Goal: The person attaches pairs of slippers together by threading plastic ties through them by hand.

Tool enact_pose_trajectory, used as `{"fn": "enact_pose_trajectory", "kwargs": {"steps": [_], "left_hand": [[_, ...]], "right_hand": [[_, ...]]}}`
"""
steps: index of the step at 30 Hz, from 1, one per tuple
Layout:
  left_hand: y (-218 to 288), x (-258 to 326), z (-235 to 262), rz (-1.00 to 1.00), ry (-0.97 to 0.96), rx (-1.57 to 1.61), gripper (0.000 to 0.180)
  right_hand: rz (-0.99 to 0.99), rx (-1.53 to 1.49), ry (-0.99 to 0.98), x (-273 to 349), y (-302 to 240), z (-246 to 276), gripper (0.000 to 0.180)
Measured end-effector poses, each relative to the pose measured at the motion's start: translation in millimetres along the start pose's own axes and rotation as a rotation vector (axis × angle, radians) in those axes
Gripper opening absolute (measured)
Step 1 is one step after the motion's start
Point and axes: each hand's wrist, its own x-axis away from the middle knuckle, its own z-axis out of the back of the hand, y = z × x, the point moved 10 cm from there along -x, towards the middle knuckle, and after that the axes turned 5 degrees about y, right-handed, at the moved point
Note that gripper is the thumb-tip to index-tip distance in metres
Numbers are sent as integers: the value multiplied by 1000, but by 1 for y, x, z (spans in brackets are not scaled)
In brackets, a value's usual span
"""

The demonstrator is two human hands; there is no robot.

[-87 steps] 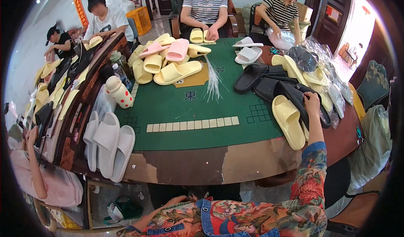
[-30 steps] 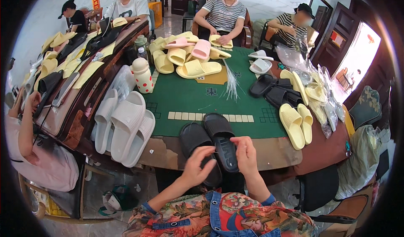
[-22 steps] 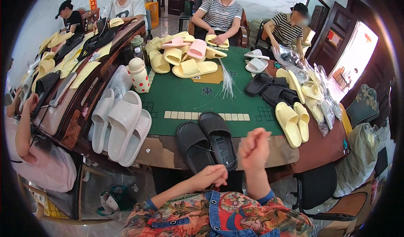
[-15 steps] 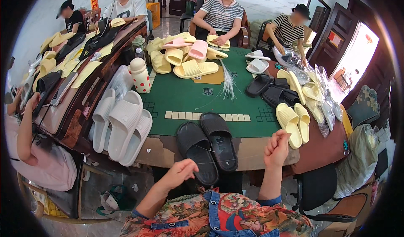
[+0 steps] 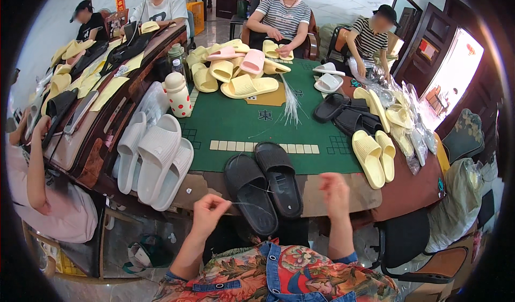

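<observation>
Now the left hand [image 5: 210, 212] pinches a thin thread with narrow fingers while the right hand [image 5: 333, 190] hangs loosely open beside two black slippers [image 5: 264, 188] at the counter [image 5: 343, 194] edge, so the thread probably wants gentle, even tension.

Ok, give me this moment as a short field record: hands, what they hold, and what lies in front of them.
left hand: raised at the table's near edge, fingers pinched on a thin clear strand
right hand: raised, fingers loosely curled, nothing clearly in it
black slippers: a pair, side by side on the near edge, between the hands
strand: runs from the left hand across the slippers
table: green mat
white slippers: stacked to the left
yellow slippers: pair to the right
bottle: white with red dots, upright
</observation>
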Motion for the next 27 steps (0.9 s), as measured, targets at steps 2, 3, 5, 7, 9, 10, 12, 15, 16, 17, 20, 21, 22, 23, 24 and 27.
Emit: {"fn": "enact_pose_trajectory", "kwargs": {"steps": [2, 3, 5, 7, 9, 10, 12, 15, 16, 17, 20, 21, 22, 23, 24, 27], "left_hand": [[28, 10, -41, -153, -246, -198, 12], [35, 17, -57, -222, -351, -293, 14], [59, 19, -73, -386, -353, -385, 13], [66, 15, -81, -459, -366, -489, 15], [55, 8, -77, -319, -353, -416, 14], [45, 4, -73, -236, -340, -377, 15], [41, -7, -73, -265, -317, -389, 18], [47, -15, -75, -329, -320, -342, 16], [50, -24, -67, -341, -255, -318, 14], [55, -37, -57, -306, -170, -300, 14], [58, -79, -26, -454, 54, -437, 16], [44, -97, -23, -412, 50, -511, 18], [38, -106, -22, -406, 50, -511, 18], [34, -112, -29, -427, -5, -570, 19], [28, -119, -37, -449, -64, -627, 21], [2, -132, -50, -337, -158, -699, 25]], "right_hand": [[108, 130, -200, 19, -13, -49, 30], [44, 162, -350, 32, -11, -74, 25], [132, 158, -566, 58, -10, -110, 23], [-135, 176, -759, 79, 11, -127, 21], [-170, 134, -772, 86, 20, -130, 20], [-203, 92, -783, 92, 25, -131, 19], [-295, -2, -731, 86, 33, -130, 18], [-368, -55, -672, 79, 45, -130, 14], [-371, -80, -642, 76, 50, -128, 14], [-378, -78, -607, 72, 54, -124, 14], [-341, -12, -548, 63, 63, -117, 15], [-266, 96, -523, 58, 59, -115, 15], [-182, 201, -503, 56, 51, -114, 15], [-243, 203, -524, 60, 58, -117, 16], [-266, 227, -553, 62, 59, -122, 17], [-230, 321, -590, 58, 61, -142, 20]]}}
